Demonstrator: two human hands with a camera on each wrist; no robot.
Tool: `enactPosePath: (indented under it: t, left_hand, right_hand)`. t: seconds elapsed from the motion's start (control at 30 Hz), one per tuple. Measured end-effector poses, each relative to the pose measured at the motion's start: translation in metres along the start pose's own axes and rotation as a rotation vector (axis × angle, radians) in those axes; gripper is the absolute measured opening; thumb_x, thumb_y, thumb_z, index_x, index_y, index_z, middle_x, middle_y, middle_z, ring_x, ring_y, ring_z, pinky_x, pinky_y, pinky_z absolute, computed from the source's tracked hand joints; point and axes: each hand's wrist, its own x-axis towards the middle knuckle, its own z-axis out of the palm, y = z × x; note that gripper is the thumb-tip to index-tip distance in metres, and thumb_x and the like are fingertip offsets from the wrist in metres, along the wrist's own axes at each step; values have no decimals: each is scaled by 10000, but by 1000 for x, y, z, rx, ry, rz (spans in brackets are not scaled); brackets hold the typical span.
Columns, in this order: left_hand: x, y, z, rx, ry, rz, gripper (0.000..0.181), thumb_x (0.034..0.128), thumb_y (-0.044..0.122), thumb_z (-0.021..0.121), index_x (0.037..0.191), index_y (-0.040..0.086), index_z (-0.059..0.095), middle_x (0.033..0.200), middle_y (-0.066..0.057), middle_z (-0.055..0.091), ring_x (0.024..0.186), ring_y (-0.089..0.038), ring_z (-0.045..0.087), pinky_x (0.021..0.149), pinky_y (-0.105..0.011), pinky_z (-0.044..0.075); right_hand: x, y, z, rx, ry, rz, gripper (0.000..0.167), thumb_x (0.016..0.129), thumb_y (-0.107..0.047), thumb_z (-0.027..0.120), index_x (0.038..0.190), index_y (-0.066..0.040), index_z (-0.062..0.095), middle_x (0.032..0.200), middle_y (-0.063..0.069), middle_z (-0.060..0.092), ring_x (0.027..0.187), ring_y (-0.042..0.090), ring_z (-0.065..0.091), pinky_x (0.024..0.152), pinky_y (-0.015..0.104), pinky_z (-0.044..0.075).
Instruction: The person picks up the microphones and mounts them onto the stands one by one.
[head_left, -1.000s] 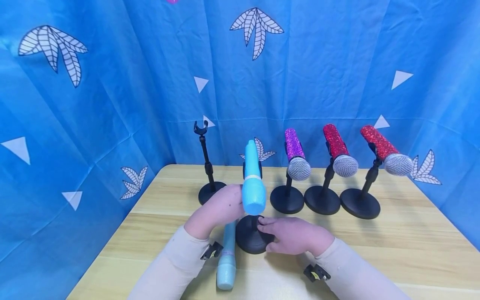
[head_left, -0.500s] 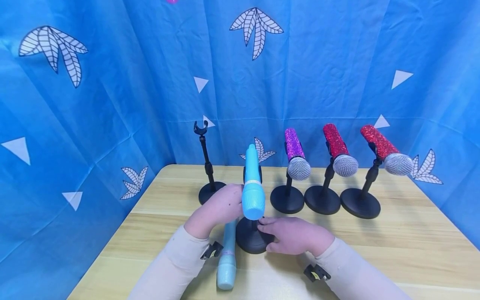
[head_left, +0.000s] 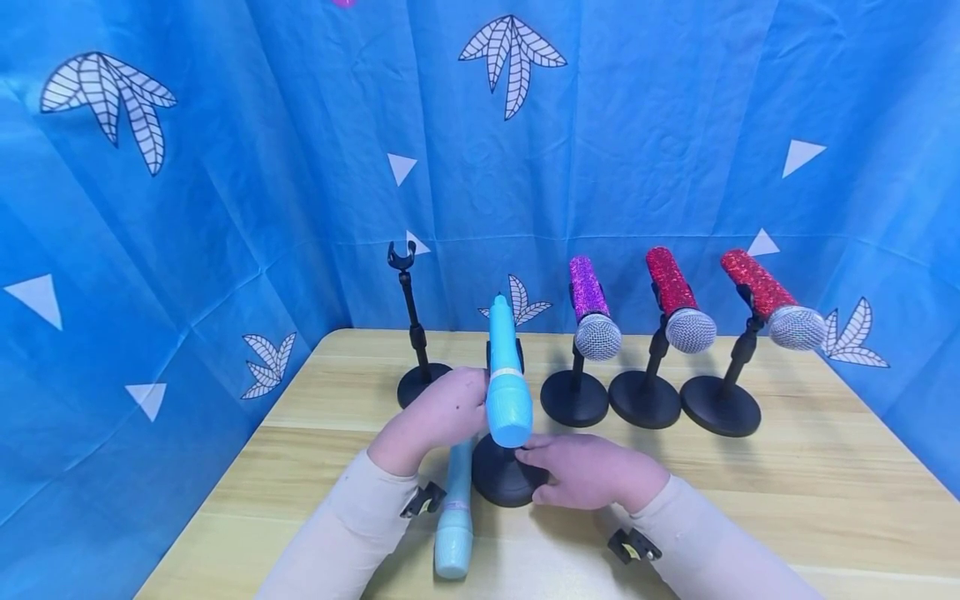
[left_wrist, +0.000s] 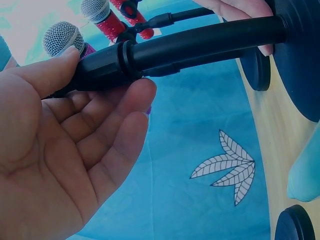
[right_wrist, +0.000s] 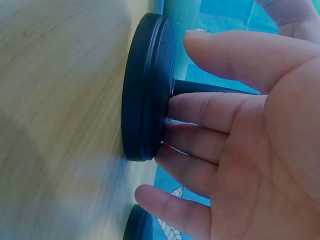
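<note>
My left hand (head_left: 452, 406) grips the upper part of a black microphone stand (left_wrist: 210, 42), thumb on one side and curled fingers on the other in the left wrist view. A light blue microphone (head_left: 509, 408) sits in that stand's clip, its head tilted down toward me. My right hand (head_left: 588, 471) rests its extended fingertips on the stand's round base (right_wrist: 145, 90) beside the pole, the thumb held apart. Below my left wrist, a second light blue microphone (head_left: 453, 533) lies on the table, partly hidden by the left hand.
To the left stands a black stand (head_left: 414, 321) with a bare clip. On the right, a purple microphone (head_left: 588, 292) and two red glittery microphones (head_left: 670, 283) sit on black stands. A blue curtain (head_left: 637, 150) hangs behind the wooden table (head_left: 300, 467).
The light blue microphone on the stand has come down slightly, its head now lower in front of the pole. Both hands have stayed almost in place.
</note>
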Motion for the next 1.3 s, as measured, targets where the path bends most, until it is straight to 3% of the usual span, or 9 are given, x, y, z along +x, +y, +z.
enactPosePath:
  t: [0.33, 0.53, 0.7, 0.9, 1.17, 1.3]
  left_hand:
    - [1, -1, 2, -48, 36, 16, 143, 980, 212, 685, 1119, 177, 675, 984, 66, 643, 904, -133, 605, 878, -360, 510]
    - [-1, -3, -1, -103, -23, 62, 73, 1008, 157, 631, 1061, 184, 674, 891, 74, 642, 840, -136, 607, 814, -343, 511]
    - [0, -5, 0, -61, -24, 114, 101, 991, 116, 626, 1051, 186, 668, 894, 60, 627, 839, -138, 593, 798, -340, 511]
    - [2, -3, 3, 17, 63, 76, 156, 979, 181, 686, 1134, 191, 681, 1014, 62, 617, 932, -128, 586, 873, -346, 509]
    - [-2, -5, -2, -72, 9, 93, 61, 996, 145, 657, 1004, 202, 675, 847, 82, 625, 817, -125, 596, 796, -334, 512]
    - [-1, -6, -1, -62, 13, 84, 28, 993, 184, 664, 1018, 197, 667, 839, 83, 625, 806, -130, 595, 781, -343, 507]
  right_hand:
    - [0, 1, -1, -8, -2, -11, 600, 950, -371, 681, 1451, -67, 549, 1532, 87, 470, 1402, 231, 443, 1106, 402, 399]
    - [-1, 1, 0, -4, -4, -7, 605, 949, -375, 686, 1456, -76, 545, 1543, 78, 457, 1402, 224, 443, 1106, 401, 399]
    - [-2, 0, 0, 6, 2, 1, 602, 944, -368, 687, 1449, -70, 552, 1534, 82, 469, 1398, 229, 449, 1108, 398, 396]
    - [-1, 1, 1, 4, 5, -10, 614, 949, -366, 685, 1460, -62, 535, 1569, 66, 421, 1419, 220, 419, 1114, 392, 387]
    - [-1, 1, 0, 4, 9, -18, 618, 946, -362, 686, 1460, -55, 533, 1580, 69, 402, 1419, 227, 418, 1111, 393, 391]
    - [-1, 1, 0, 9, 10, -13, 617, 943, -354, 694, 1459, -54, 535, 1579, 68, 405, 1412, 231, 427, 1108, 391, 394]
